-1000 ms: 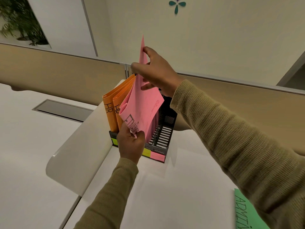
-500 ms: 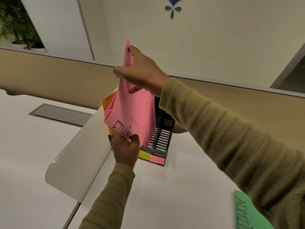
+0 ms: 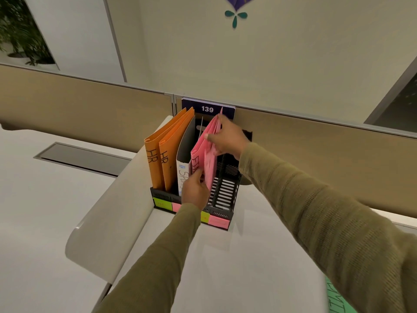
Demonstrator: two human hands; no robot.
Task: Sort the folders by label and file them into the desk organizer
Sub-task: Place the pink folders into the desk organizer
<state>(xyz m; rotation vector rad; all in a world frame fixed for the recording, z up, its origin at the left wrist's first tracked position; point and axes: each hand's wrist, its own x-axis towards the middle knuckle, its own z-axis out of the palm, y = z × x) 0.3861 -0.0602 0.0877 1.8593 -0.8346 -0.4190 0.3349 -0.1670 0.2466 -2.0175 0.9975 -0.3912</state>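
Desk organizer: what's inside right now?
The desk organizer holds two orange HR folders, a white folder, then pink folders both hands grip. Rightmost slot appears empty; the hands cover the pink folders' label.

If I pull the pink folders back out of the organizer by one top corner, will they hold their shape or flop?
Probably flop. The pink folders look like thin card with a soft, rounded folded spine, and both the left hand and right hand steady them. Likely light as well. The black organizer walls should keep them upright once released.
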